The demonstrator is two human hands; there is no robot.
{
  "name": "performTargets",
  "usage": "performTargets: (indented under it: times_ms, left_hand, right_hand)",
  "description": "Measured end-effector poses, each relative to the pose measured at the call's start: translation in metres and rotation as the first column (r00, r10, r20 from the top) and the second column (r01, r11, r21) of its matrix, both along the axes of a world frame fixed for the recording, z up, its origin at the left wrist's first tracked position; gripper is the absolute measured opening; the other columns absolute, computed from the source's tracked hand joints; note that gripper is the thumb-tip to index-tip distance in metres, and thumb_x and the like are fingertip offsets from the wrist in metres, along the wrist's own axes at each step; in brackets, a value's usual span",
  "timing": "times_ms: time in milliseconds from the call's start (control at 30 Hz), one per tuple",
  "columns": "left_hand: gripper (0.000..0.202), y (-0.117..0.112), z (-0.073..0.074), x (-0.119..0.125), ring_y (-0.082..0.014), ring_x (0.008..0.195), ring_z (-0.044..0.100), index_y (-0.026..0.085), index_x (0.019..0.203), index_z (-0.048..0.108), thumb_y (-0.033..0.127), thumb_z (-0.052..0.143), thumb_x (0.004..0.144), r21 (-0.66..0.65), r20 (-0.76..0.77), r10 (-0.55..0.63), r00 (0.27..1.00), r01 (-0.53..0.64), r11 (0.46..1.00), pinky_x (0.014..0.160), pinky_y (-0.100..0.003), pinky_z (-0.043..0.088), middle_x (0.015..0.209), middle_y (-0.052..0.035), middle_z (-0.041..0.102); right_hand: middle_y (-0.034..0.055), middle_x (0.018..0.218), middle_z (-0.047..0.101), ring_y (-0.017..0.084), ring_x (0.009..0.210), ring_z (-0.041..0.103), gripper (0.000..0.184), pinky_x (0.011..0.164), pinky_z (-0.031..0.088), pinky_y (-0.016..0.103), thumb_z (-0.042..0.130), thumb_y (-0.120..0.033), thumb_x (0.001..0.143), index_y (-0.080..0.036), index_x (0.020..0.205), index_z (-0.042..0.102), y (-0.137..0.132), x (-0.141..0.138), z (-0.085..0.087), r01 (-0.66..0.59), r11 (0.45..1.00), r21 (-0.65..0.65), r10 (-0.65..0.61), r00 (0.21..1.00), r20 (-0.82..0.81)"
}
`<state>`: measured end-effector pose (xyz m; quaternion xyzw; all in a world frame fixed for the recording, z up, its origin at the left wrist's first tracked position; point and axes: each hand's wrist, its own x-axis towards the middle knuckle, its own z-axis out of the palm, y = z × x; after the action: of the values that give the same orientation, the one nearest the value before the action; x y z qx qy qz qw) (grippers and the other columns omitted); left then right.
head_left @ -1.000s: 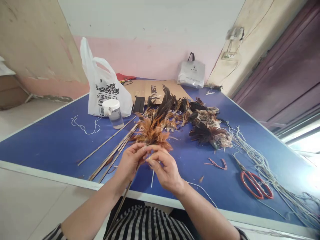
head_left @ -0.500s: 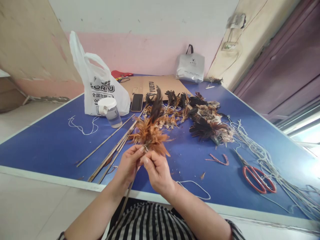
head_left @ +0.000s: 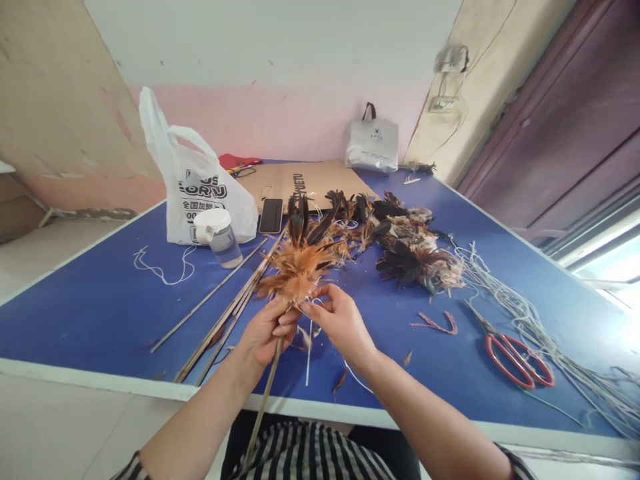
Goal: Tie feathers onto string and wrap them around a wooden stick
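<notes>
My left hand (head_left: 273,328) is closed around a thin wooden stick (head_left: 266,400) just under a bunch of orange and black feathers (head_left: 295,267). The stick slants down toward my lap, and the feathers fan out at its upper end. Thumb and fingers of my right hand (head_left: 345,327) pinch a white string (head_left: 309,360) at the base of the feathers, on their right side. One end of that string hangs below my fingers. Exactly how the string runs around the stick is hidden by my fingers.
More sticks (head_left: 225,317) lie to the left, near a lidded plastic cup (head_left: 225,247), a white plastic bag (head_left: 200,193) and a phone (head_left: 271,215). Feather bundles (head_left: 410,247) are piled behind. At right are red-handled scissors (head_left: 517,360) and many loose strings (head_left: 530,327) on the blue table (head_left: 90,320).
My right hand has moved right and slightly up from my left hand, drawing the string. The feather bunch has turned, showing more black plumes, and a hanging string end now shows.
</notes>
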<state>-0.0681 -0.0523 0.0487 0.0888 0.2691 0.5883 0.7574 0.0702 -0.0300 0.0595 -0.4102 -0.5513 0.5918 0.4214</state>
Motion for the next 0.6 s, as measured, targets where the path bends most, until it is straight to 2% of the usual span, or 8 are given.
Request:
performTargets:
  times_ms: [100, 200, 300, 433, 500, 600]
  left_hand:
    - [0.015, 0.005, 0.000, 0.000, 0.0013, 0.035, 0.034, 0.009, 0.074, 0.053, 0.002, 0.043, 0.083, 0.056, -0.050, -0.029, 0.998, 0.032, 0.998, 0.028, -0.005, 0.026, 0.059, 0.0016, 0.049]
    - [0.009, 0.009, -0.001, 0.002, 0.0011, 0.035, 0.033, 0.010, 0.075, 0.054, 0.004, 0.049, 0.081, 0.111, -0.081, -0.052, 0.995, 0.060, 0.992, 0.028, -0.005, 0.027, 0.057, 0.0036, 0.046]
    - [0.008, 0.014, -0.001, 0.005, 0.0016, 0.035, 0.033, 0.010, 0.076, 0.054, 0.005, 0.049, 0.081, 0.113, -0.064, -0.068, 0.996, 0.075, 0.991, 0.028, -0.004, 0.027, 0.060, 0.0029, 0.046]
    - [0.017, 0.021, -0.002, 0.009, 0.0021, 0.034, 0.034, 0.010, 0.080, 0.054, 0.005, 0.039, 0.087, 0.058, 0.003, -0.110, 0.994, 0.110, 0.992, 0.027, -0.004, 0.024, 0.060, 0.0025, 0.044]
    - [0.023, 0.025, -0.004, 0.010, 0.0018, 0.034, 0.036, 0.008, 0.083, 0.055, 0.006, 0.033, 0.089, 0.042, 0.043, -0.124, 0.991, 0.123, 0.992, 0.027, -0.004, 0.024, 0.059, 0.0020, 0.044]
    - [0.030, 0.030, -0.007, 0.010, 0.0013, 0.034, 0.038, 0.006, 0.089, 0.055, 0.008, 0.025, 0.092, 0.025, 0.097, -0.160, 0.982, 0.159, 0.987, 0.026, -0.004, 0.024, 0.059, 0.0012, 0.044]
  right_hand:
    - [-0.0099, 0.045, 0.033, 0.005, 0.042, 0.024, 0.029, 0.039, 0.018, 0.018, 0.067, -0.036, 0.068, -0.016, 0.084, 0.055, 0.006, 0.001, 0.000, -0.012, 0.992, 0.128, -0.001, 0.994, 0.106]
    - [-0.0080, 0.047, 0.038, 0.005, 0.043, 0.027, 0.027, 0.040, 0.021, 0.019, 0.067, -0.034, 0.068, -0.015, 0.085, 0.059, 0.014, 0.000, -0.004, 0.038, 0.987, 0.154, -0.054, 0.993, 0.103]
    - [-0.0036, 0.055, 0.051, 0.007, 0.047, 0.040, 0.025, 0.045, 0.030, 0.020, 0.068, -0.033, 0.067, -0.014, 0.083, 0.062, 0.022, -0.002, -0.007, 0.062, 0.991, 0.115, -0.058, 0.997, -0.041]
    - [0.0009, 0.062, 0.062, 0.011, 0.056, 0.054, 0.021, 0.056, 0.041, 0.024, 0.067, -0.033, 0.067, -0.014, 0.074, 0.064, 0.026, -0.005, -0.002, -0.026, 1.000, 0.012, 0.028, 0.949, -0.315]
    - [0.0010, 0.059, 0.062, 0.010, 0.052, 0.053, 0.020, 0.053, 0.040, 0.023, 0.070, -0.032, 0.064, -0.013, 0.068, 0.064, 0.027, -0.005, 0.001, -0.052, 0.997, -0.051, 0.030, 0.927, -0.374]
    - [0.0008, 0.053, 0.061, 0.007, 0.045, 0.048, 0.020, 0.042, 0.030, 0.019, 0.072, -0.030, 0.061, -0.012, 0.062, 0.062, 0.032, -0.003, 0.001, -0.076, 0.990, -0.123, 0.020, 0.912, -0.409]
